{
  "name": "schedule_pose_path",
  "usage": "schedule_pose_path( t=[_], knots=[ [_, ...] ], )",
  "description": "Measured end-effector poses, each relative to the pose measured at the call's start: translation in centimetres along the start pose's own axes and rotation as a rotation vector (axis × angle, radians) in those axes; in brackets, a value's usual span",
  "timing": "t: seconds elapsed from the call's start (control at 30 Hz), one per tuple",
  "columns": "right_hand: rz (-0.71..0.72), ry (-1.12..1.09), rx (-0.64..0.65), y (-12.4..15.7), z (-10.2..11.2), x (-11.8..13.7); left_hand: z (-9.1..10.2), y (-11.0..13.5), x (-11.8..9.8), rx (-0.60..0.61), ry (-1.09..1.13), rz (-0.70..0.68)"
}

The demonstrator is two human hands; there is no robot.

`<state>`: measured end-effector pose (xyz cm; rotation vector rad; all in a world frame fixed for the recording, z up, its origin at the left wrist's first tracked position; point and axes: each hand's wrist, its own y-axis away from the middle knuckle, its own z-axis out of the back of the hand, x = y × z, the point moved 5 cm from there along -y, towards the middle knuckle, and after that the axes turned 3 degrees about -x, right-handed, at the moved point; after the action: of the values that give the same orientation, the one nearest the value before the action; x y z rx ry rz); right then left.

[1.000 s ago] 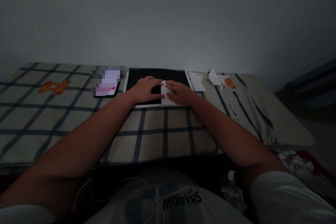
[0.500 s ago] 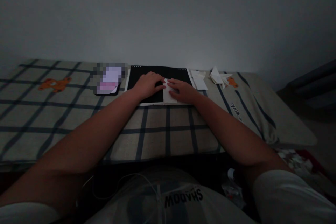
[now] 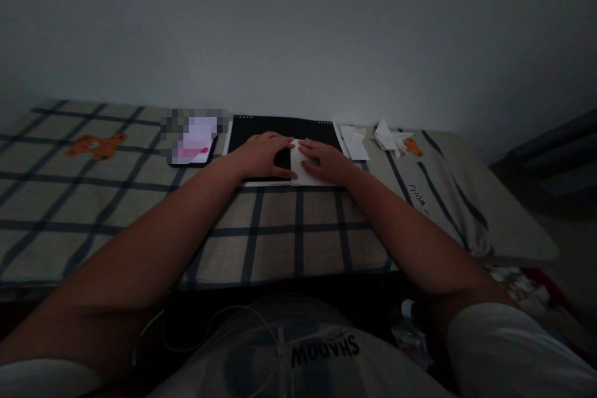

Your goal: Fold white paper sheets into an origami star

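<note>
A sheet of white paper (image 3: 298, 165) lies on a black board with a pale border (image 3: 280, 124), its left edge straight like a fold. My left hand (image 3: 265, 155) comes over the board from the left, thumb and fingers spread apart, with the tips touching the paper's left edge at top and bottom. My right hand (image 3: 326, 161) rests with stretched fingers on top of the paper and covers its right part. Neither hand is closed round anything.
Left of the board lies a phone (image 3: 196, 140) with a lit, blurred screen. To the right are flat white papers (image 3: 355, 142) and a folded paper shape (image 3: 387, 137). A checked cloth (image 3: 280, 249) covers the table; below its edge is a plastic bottle (image 3: 410, 329).
My left thumb has slid down along the paper's left edge, toward its near corner, widening the gap to my fingers. My right hand and the paper have hardly moved.
</note>
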<state>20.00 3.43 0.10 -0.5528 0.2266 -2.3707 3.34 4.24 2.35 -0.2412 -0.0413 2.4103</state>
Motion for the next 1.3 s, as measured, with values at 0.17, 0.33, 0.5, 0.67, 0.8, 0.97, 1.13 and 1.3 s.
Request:
schedule_pose_path(
  t=[0.17, 0.33, 0.5, 0.67, 0.8, 0.97, 1.13, 1.3],
  knots=[
    [0.006, 0.021, -0.008, 0.03, -0.02, -0.03, -0.62, 0.10, 0.04, 0.018, -0.013, -0.036],
    [0.016, 0.008, -0.024, 0.09, -0.13, -0.23, -1.01, 0.32, 0.08, 0.030, -0.025, -0.034],
    [0.012, 0.007, -0.005, 0.05, -0.22, -0.38, -0.74, 0.46, 0.17, 0.040, 0.016, -0.015],
    [-0.008, 0.003, 0.008, 0.02, -0.16, -0.31, -0.52, 0.40, 0.39, 0.047, 0.019, -0.023],
    [0.015, -0.009, -0.002, -0.03, -0.05, -0.16, -0.66, 0.19, 0.56, 0.023, 0.032, -0.012],
    [0.027, -0.023, -0.005, -0.04, -0.11, -0.28, -0.54, 0.15, 0.28, -0.070, -0.014, 0.021],
    [0.069, 0.011, -0.090, 0.05, -0.14, -0.27, -0.41, 0.25, -0.09, -0.093, -0.028, 0.022],
    [0.019, 0.042, -0.202, 0.24, 0.23, -0.37, -0.38, 0.33, -0.27, -0.111, -0.058, 0.002]
  ],
)
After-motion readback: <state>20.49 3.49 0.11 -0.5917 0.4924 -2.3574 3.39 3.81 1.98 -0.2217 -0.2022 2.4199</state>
